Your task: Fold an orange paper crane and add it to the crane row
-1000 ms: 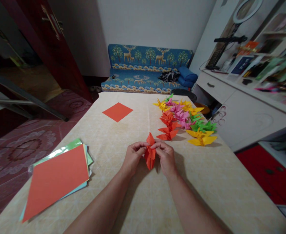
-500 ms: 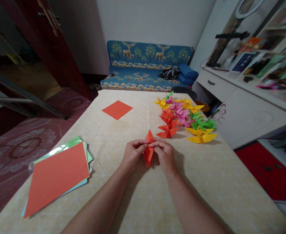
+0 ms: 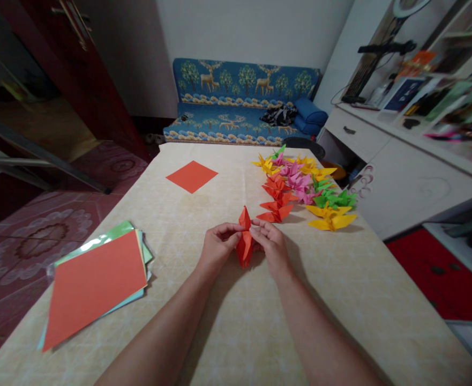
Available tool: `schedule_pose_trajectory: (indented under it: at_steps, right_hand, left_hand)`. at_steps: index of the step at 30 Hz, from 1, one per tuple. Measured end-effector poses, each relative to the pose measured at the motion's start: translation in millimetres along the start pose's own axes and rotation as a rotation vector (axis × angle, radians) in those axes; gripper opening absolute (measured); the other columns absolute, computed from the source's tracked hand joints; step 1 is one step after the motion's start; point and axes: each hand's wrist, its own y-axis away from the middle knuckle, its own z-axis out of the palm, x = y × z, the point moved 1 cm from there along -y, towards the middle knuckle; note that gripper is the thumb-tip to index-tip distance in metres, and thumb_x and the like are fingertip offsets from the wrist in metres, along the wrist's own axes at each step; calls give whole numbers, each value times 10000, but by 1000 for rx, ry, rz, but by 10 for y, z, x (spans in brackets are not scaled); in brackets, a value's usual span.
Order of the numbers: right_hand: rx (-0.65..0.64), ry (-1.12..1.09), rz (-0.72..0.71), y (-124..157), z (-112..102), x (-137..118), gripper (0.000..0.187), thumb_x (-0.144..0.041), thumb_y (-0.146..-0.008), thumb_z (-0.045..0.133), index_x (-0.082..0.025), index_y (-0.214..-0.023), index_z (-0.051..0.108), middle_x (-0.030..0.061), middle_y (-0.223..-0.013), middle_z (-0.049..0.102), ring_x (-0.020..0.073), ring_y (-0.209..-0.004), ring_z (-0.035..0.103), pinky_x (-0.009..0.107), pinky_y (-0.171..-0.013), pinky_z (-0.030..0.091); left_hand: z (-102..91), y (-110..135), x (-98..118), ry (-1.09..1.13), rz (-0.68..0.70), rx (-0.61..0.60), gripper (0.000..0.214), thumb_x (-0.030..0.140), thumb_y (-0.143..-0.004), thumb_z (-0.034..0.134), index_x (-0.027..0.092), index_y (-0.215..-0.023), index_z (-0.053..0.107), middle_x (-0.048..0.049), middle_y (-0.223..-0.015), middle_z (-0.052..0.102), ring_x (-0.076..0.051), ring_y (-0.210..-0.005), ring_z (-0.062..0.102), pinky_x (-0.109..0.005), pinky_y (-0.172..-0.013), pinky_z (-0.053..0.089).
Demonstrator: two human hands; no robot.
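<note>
Left hand [image 3: 216, 246] and right hand [image 3: 271, 245] pinch the folded orange paper figure [image 3: 244, 242]; uneven pull likely tears creases.

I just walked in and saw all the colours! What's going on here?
A person is folding paper at a table. The left hand and right hand pinch a folded orange piece between them, just above the table. To the right lies a bunch of finished figures in orange, pink, green and yellow. A stack of sheets, orange on top, sits at the left, and one orange square lies farther back.
</note>
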Motion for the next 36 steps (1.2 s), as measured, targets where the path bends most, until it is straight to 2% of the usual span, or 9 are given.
schedule_pose_trajectory:
  at_steps: [5, 12, 14, 16, 19, 22, 26, 31, 36]
  right_hand:
    - [-100, 53, -13, -5, -7, 0, 194, -348, -706, 686, -164, -710, 621, -27, -591, 551, 113, -531, 498, 233, -519, 407]
    - [-35, 220, -116, 33, 5, -19, 247, -302, -724, 662, -176, -566, 519, -53, -485, 471, 85, -455, 391, 213, -445, 293]
    - [39, 271, -177, 53, 23, -23, 258, -290, -728, 653, -181, -555, 496, -59, -470, 444, 85, -449, 380, 216, -444, 288]
    - [123, 315, -238, 72, 43, -18, 265, -284, -731, 646, -186, -549, 480, -59, -472, 433, 87, -451, 383, 219, -450, 298]
    - [225, 346, -296, 91, 64, -8, 281, -294, -741, 641, -192, -549, 463, -59, -477, 423, 87, -450, 379, 217, -449, 304]
    - [252, 335, -305, 106, 73, -13, 278, -321, -770, 631, -197, -576, 475, -58, -493, 423, 90, -460, 383, 215, -453, 314]
    - [191, 285, -335, 146, 91, -48, 240, -378, -832, 576, -204, -674, 528, -27, -597, 508, 122, -557, 470, 224, -521, 388]
    - [99, 271, -362, 189, 112, -67, 295, -413, -921, 424, -219, -774, 591, 7, -703, 588, 154, -648, 538, 248, -585, 431]
    - [11, 311, -399, 160, 126, -53, 219, -342, -908, 467, -227, -927, 653, 40, -887, 637, 179, -802, 600, 281, -687, 475]
  left_hand:
    - [-7, -13, -60, -34, 87, 17, 131, 176, -685, 700, 154, -814, 686, -39, -781, 695, -116, -681, 617, -220, -657, 481]
    - [-6, -21, -83, 12, 95, 35, 232, 222, -690, 710, 158, -893, 616, -22, -750, 647, -109, -623, 602, -216, -591, 490]
    - [-4, -4, -64, -126, 186, 45, 162, 238, -717, 686, 161, -854, 646, -41, -793, 649, -131, -676, 614, -238, -610, 500]
    - [5, 29, -26, -318, 351, 71, 91, 236, -737, 666, 174, -800, 687, -56, -853, 643, -162, -777, 617, -268, -673, 504]
    - [40, 95, 39, -478, 509, 48, 106, 228, -773, 633, 199, -817, 725, -63, -869, 637, -180, -833, 605, -288, -742, 487]
    - [91, 152, 102, -467, 479, -25, 175, 236, -822, 583, 205, -907, 732, -75, -879, 654, -183, -823, 611, -286, -757, 476]
    - [140, 192, 168, -371, 408, -92, 197, 259, -829, 584, 210, -943, 738, -86, -910, 681, -203, -853, 619, -293, -786, 467]
    - [120, 168, 146, -297, 324, -35, 173, 274, -781, 647, 199, -902, 746, -81, -898, 707, -207, -848, 627, -293, -792, 461]
    - [73, 114, 58, -127, 203, 15, 181, 265, -795, 609, 174, -852, 754, -69, -859, 713, -186, -810, 628, -260, -758, 456]
